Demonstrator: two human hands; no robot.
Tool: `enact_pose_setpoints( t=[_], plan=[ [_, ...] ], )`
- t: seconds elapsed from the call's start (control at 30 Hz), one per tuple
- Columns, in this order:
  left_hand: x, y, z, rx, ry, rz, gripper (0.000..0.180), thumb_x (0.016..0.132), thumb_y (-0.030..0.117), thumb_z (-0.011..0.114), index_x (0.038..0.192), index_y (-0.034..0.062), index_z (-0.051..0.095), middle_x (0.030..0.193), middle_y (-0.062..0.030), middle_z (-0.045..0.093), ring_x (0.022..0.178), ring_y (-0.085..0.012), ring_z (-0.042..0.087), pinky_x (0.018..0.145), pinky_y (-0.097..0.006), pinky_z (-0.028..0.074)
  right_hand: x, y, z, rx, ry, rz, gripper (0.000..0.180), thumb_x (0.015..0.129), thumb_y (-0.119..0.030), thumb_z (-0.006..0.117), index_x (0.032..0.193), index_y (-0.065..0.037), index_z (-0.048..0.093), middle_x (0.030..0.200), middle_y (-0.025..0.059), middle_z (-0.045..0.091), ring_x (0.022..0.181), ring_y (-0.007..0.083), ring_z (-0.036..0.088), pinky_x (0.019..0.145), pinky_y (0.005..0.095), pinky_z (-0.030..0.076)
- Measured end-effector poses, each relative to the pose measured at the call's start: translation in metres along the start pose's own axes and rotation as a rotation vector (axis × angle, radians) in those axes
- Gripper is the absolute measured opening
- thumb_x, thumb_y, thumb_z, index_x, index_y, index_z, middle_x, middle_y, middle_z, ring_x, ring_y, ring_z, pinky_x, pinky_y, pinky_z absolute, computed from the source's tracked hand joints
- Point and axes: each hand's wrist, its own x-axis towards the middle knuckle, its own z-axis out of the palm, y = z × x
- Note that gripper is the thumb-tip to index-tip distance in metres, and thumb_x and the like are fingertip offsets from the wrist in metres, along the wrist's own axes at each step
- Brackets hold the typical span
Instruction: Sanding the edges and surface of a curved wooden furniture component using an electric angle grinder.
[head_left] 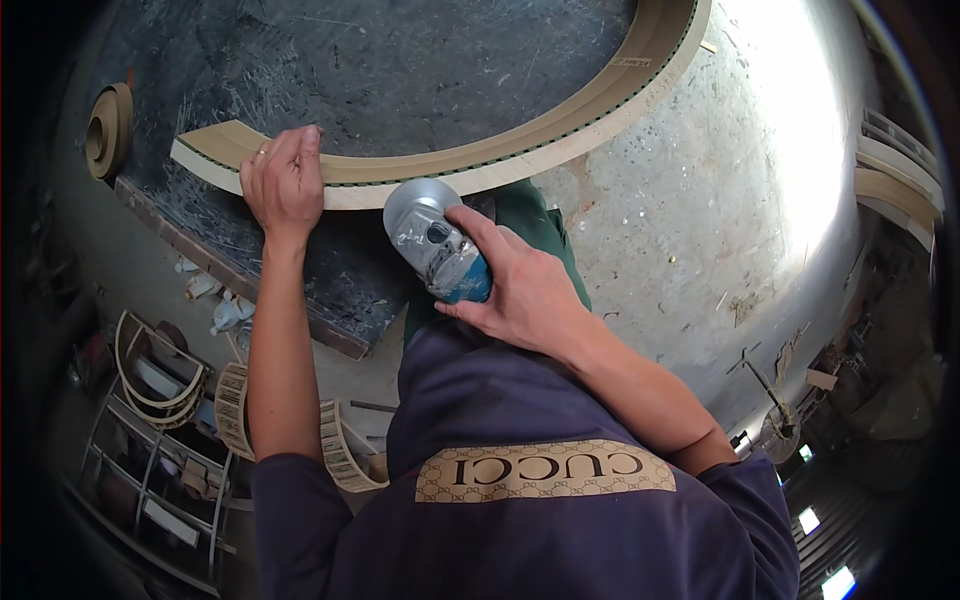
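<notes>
**Grinder meets curved moulding**

Right hand (525, 290) grips a blue angle grinder (440, 245), its disc guard touching the curved wooden moulding (470, 165) at 12 o'clock. Left hand (285, 185), at 10 o'clock, presses flat on the arc's near end, which sweeps toward 2 o'clock across the dark workbench (400, 70).
</notes>
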Motion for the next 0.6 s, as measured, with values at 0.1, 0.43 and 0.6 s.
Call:
enact_pose_setpoints(
  t=[0.1,0.43,0.6],
  plan=[
    [0.0,-0.002,0.0,0.017,-0.016,-0.008,0.037,0.111,0.039,0.053,0.103,0.0138,0.079,0.099,-0.0038,0.077,0.098,-0.0282,0.07,0.089,-0.041,0.043,-0.003,0.006,-0.003,-0.003,0.005,-0.002,0.097,0.08,-0.035,0.093,0.16,-0.016,0.041,0.137,0.0211,0.067,0.117,0.0453,0.07,0.096,0.0495,0.059],
    [-0.001,0.0,0.0,0.025,-0.026,-0.028,0.036,0.11,0.04,0.056,0.104,0.013,0.079,0.1,-0.0048,0.077,0.099,-0.0293,0.07,0.09,-0.041,0.043,-0.04,0.065,-0.061,0.084,0.412,0.083,0.101,0.076,-0.024,0.098,0.159,-0.011,0.041,0.14,0.0189,0.067,0.128,0.0342,0.068,0.108,0.0444,0.053],
    [0.0,0.001,-0.001,0.047,-0.035,-0.01,0.035,0.109,0.039,0.057,0.104,0.0129,0.079,0.1,-0.0051,0.077,0.099,-0.0298,0.07,0.091,-0.042,0.043,-0.047,0.079,-0.071,0.266,0.492,0.202,0.101,0.078,-0.024,0.098,0.159,-0.009,0.041,0.142,0.0177,0.063,0.129,0.0267,0.063,0.111,0.0405,0.05]
  ],
)
